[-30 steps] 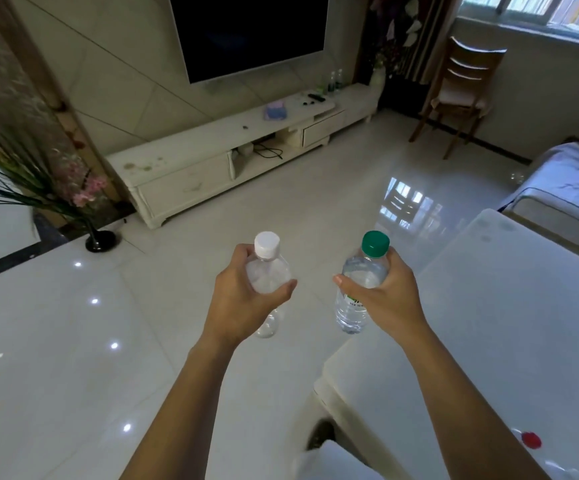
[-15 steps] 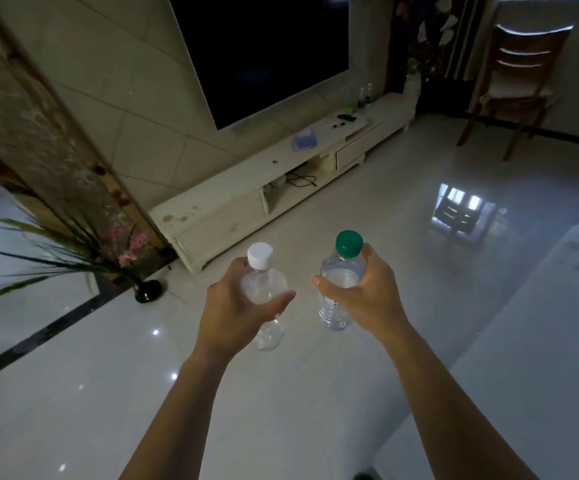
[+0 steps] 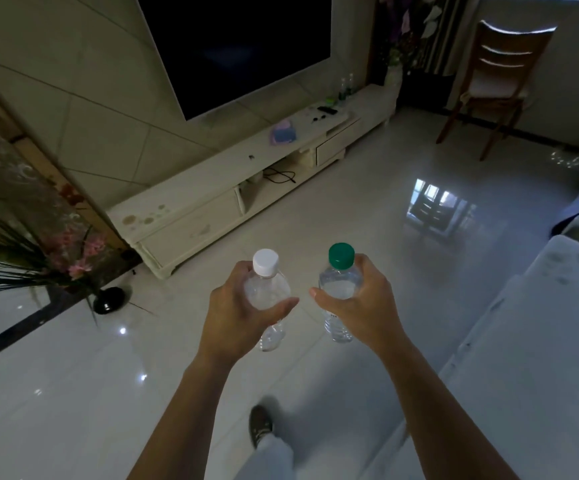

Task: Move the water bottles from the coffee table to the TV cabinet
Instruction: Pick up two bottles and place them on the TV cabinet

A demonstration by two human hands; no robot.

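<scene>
My left hand grips a clear water bottle with a white cap, held upright over the floor. My right hand grips a second clear bottle with a green cap, also upright. The two bottles are side by side, a little apart. The long cream TV cabinet runs along the wall ahead, below a dark TV. Two more bottles stand at the cabinet's far right end. The white coffee table lies to my right, behind my right arm.
A blue-pink cloth and a remote lie on the cabinet top. A black vase with pink flowers stands on the floor at the left. A wooden chair is at the back right. My foot steps on glossy tiles.
The view has moved closer to the cabinet and off the coffee table. Both hands keep their bottles at the same height. A foot has stepped forward into view.
</scene>
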